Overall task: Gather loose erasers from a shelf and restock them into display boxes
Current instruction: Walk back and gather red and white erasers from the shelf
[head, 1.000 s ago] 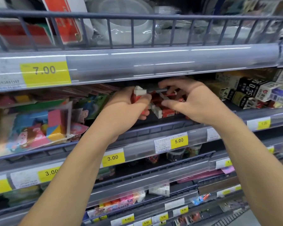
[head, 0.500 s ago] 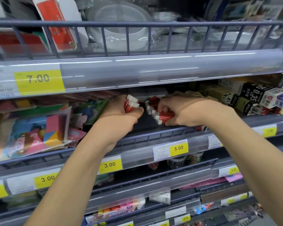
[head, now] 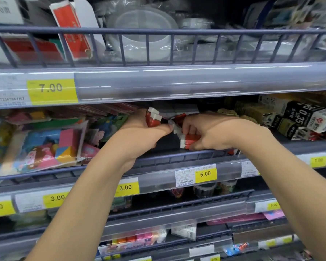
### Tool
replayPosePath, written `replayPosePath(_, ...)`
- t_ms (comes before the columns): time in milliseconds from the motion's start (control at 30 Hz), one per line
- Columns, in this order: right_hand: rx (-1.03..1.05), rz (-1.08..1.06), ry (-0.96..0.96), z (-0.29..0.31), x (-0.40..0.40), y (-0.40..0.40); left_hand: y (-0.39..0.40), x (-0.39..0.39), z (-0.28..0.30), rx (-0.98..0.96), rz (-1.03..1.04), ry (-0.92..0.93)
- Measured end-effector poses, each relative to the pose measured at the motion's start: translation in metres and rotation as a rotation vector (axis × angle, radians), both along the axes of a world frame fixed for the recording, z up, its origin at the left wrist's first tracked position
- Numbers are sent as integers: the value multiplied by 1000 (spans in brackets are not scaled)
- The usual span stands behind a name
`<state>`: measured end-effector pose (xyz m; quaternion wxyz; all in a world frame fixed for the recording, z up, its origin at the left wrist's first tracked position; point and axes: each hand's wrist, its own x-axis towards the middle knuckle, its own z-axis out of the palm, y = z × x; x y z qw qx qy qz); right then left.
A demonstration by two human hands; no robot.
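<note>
On the middle shelf (head: 177,157), both hands are gripping red-and-white erasers: the left hand (head: 139,136) is clutching a few erasers (head: 153,117) upright, the right hand (head: 213,132) is pinching another eraser (head: 189,141) just above the rail. Yellow tags are showing 7.00 (head: 51,88), 5.00 (head: 205,173) and 3.00 (head: 125,187); a dark box (head: 301,114) is showing 0.35.

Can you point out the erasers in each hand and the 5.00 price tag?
Erasers in left hand (head: 153,119), head view, on a red sleeve.
Erasers in right hand (head: 190,141), head view, on the red sleeve.
5.00 price tag (head: 205,173), head view, on its yellow part.
</note>
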<state>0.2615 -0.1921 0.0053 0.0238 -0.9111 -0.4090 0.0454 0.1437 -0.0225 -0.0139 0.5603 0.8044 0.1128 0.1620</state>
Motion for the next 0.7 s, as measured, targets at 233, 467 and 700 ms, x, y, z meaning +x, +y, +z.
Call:
replayPosePath(233, 762, 4, 266, -10, -18, -8, -17, 1, 0, -114, 17, -8)
replayPosePath(467, 1175, -41, 267, -36, -54, 17, -40, 9, 1, -306, 42, -59)
replayPosePath(700, 1137, -23, 175, -44, -67, 26, -22, 4, 0, -224, -27, -45)
